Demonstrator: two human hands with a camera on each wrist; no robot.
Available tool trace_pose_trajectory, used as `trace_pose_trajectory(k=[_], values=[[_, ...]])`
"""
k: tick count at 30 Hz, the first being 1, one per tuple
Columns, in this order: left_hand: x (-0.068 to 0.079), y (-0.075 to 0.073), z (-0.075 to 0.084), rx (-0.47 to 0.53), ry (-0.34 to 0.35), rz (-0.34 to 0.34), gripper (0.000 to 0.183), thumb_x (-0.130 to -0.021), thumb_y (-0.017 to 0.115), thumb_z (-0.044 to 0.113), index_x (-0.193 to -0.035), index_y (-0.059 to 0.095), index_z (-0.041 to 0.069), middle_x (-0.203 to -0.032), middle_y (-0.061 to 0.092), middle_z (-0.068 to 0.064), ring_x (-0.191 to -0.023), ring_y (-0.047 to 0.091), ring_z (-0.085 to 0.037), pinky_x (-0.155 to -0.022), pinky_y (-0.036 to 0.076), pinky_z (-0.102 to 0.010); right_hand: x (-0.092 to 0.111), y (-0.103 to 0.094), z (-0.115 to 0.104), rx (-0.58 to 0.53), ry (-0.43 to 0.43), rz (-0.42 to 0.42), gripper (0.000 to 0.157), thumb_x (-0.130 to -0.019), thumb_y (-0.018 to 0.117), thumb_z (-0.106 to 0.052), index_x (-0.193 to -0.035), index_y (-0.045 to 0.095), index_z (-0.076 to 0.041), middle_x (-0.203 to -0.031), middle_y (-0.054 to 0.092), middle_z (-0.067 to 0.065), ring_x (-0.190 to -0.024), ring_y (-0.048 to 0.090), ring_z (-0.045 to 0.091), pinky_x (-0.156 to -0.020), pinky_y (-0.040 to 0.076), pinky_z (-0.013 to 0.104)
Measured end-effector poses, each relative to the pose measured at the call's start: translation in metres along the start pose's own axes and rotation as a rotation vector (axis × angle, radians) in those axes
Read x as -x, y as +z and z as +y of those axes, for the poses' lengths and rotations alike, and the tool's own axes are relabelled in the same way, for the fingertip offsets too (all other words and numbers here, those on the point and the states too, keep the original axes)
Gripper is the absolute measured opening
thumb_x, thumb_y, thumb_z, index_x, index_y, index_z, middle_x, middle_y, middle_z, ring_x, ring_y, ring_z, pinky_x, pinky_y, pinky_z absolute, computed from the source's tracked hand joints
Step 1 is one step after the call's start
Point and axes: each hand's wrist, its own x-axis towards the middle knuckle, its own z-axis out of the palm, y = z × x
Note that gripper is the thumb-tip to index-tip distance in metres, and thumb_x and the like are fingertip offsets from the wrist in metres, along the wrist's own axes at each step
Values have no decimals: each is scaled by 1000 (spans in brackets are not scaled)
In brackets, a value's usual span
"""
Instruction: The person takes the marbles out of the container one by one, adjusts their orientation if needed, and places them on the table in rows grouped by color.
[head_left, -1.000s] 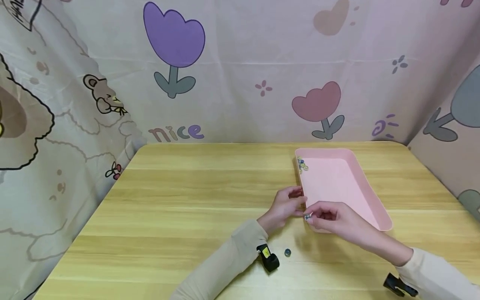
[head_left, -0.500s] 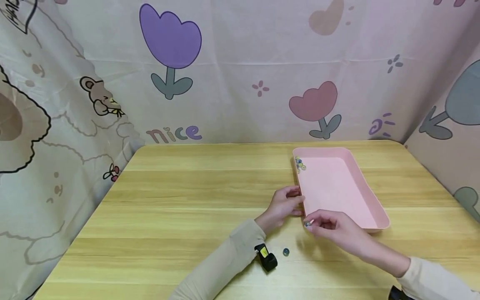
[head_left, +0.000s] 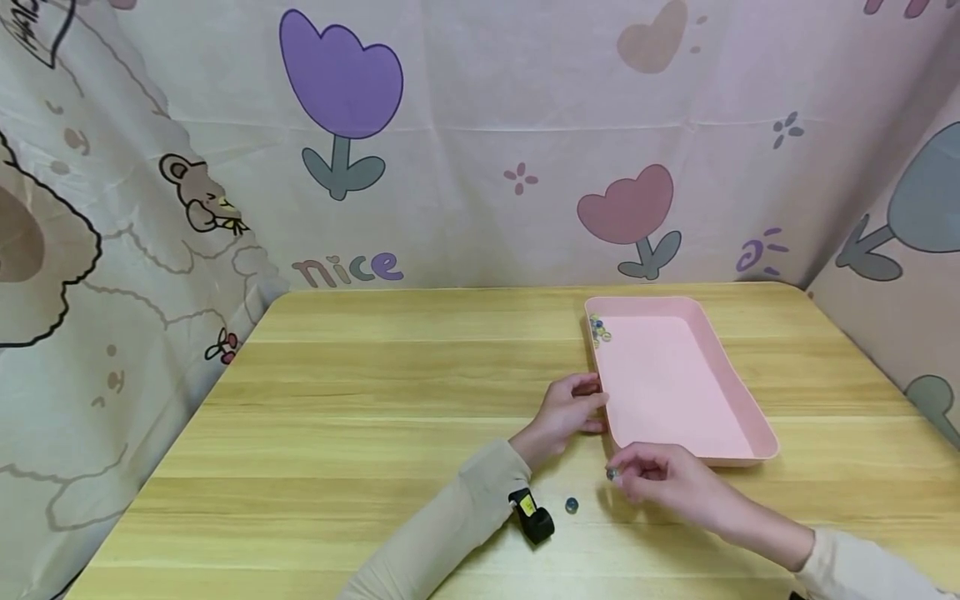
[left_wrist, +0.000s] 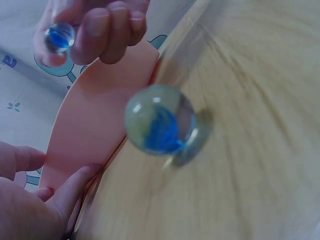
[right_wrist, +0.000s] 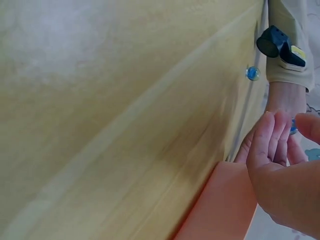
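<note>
In the head view a pink tray (head_left: 675, 375) lies on the right half of the wooden table. At its left rim is my left hand (head_left: 558, 417), holding the side wall between thumb and fingers. My right hand (head_left: 675, 483), just in front of the tray's near edge, pinches a clear glass marble (left_wrist: 59, 37) with a blue swirl between thumb and fingertips. Between the left sleeve and the right hand, another blue-swirled marble (head_left: 572, 506) rests on the table; it looms large in the left wrist view. Several marbles (head_left: 599, 330) cluster in the tray's far left corner.
The wooden table (head_left: 360, 417) stretches away to the left. Behind it and at both sides hangs a printed cloth (head_left: 465, 150). A black wrist camera (head_left: 534, 518) sits on the left sleeve, close to the loose marble.
My right hand, with its marble, has moved down in the head view, from the tray's near left corner to in front of it. The left hand stays at the tray's rim.
</note>
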Motion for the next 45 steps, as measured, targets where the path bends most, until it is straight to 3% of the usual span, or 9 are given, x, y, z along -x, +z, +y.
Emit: trace_pose_trajectory(k=[9,18,24,35,45], values=[[1,0,1,-1,-5,2,42,-89,61,-5,-130,52,-10,-107,57,-11,-87,63,-25,-69,62,-35,3,1,1,-6,54,-70,18,-92,62,-8,-105,65,3,-82,64,8,-72,59,10,-60,54,24],[1,-2,-1,-14,-14,5,42,-90,62,-4,-131,51,-8,-110,57,-12,-87,63,-25,-68,62,-35,1,10,17,5,12,-104,15,-88,60,-1,-101,66,5,-77,63,-1,-67,57,5,-56,53,21],[1,-1,0,-19,-5,0,43,-90,62,-3,-132,52,-7,-111,57,-12,-88,64,-25,-68,62,-36,0,14,14,53,25,-78,13,-89,62,-4,-99,67,1,-74,61,-4,-65,55,3,-54,50,20],[1,-1,1,-26,-9,1,42,-91,62,-2,-131,53,-7,-109,57,-10,-87,63,-23,-67,62,-34,2,22,17,190,-66,-25,7,-88,66,-4,-94,69,-4,-75,59,-12,-65,51,-1,-53,50,20],[1,0,1,-32,-13,5,40,-91,62,-1,-130,54,-6,-107,58,-9,-86,63,-22,-67,62,-34,3,26,17,199,-53,-13,7,-87,67,-4,-94,69,-4,-74,56,-12,-66,49,-1,-52,48,18]])
